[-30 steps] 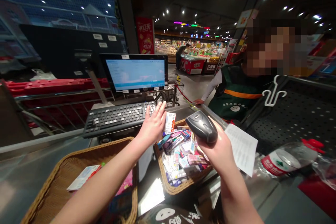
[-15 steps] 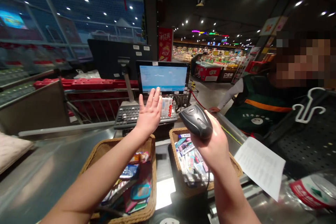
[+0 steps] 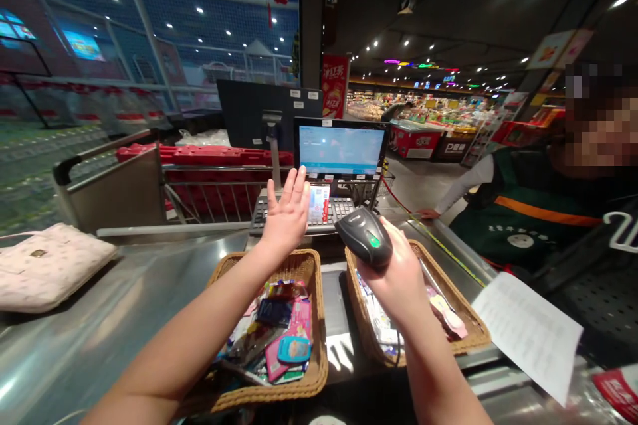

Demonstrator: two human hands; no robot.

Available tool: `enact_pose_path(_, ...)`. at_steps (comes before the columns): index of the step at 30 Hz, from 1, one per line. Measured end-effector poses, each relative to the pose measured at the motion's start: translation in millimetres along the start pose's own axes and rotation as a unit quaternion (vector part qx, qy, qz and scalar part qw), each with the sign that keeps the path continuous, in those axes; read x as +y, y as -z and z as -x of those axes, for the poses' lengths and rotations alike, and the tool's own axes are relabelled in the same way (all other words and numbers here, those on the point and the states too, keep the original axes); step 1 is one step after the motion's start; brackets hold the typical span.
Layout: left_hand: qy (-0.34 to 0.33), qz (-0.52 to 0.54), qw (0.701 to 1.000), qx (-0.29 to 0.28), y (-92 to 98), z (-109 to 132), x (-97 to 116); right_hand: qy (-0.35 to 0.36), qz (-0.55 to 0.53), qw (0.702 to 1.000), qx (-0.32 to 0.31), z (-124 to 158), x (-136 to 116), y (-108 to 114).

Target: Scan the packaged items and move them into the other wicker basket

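My right hand (image 3: 399,272) grips a black handheld barcode scanner (image 3: 365,238), on top of which a green light glows. In front of the keyboard, my left hand (image 3: 288,212) is raised with its back towards me and fingers extended. A small white and red Kinder box (image 3: 319,203) is held at its right side; the thumb is hidden. The scanner's nose points towards the box, a short gap away. Behind the box are the keyboard (image 3: 343,206) and a lit checkout screen (image 3: 343,146). Beneath my forearms stand two wicker baskets, the left basket (image 3: 319,319) and the right basket (image 3: 461,292), both filled with small packaged goods.
A pale handbag (image 3: 54,265) lies on the metal counter (image 3: 164,285) at left. To the right are a paper sheet (image 3: 528,332), a bottle with a red label (image 3: 615,392) and a person in a green apron (image 3: 523,226). A shopping trolley (image 3: 214,192) stands beyond the counter.
The view has turned left, so the surroundings appear further right. A green light now shows on the scanner. The box has stayed with my left hand, and both hands keep nearly the same pose.
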State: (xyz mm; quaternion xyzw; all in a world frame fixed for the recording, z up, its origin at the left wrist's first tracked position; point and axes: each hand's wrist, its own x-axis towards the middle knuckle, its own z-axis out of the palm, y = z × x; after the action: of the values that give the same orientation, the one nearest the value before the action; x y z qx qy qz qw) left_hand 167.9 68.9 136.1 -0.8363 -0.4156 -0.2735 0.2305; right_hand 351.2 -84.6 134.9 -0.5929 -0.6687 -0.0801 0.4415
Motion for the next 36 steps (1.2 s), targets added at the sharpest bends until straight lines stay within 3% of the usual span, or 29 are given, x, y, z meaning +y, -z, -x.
enact_pose_path(9, 0.022, -0.004, 0.999, -0.023, 11.4, 16, -23, -0.003, 0.000, 0.999, -0.042, 9, -14, -14)
enact_pose_path(15, 0.026, -0.011, 0.998, -0.054, 2.1, 44, -46, 0.008, -0.029, 0.995, -0.097, 21, -20, -27)
enact_pose_path(25, 0.030, -0.025, 0.976, -0.215, -19.1, 135, -70, -0.016, -0.071, 0.986, -0.152, 33, -33, -51)
enact_pose_path(36, 0.034, 0.036, 0.911, -0.410, -30.5, 220, -88, -0.009, -0.087, 0.978, -0.190, 38, -44, -83)
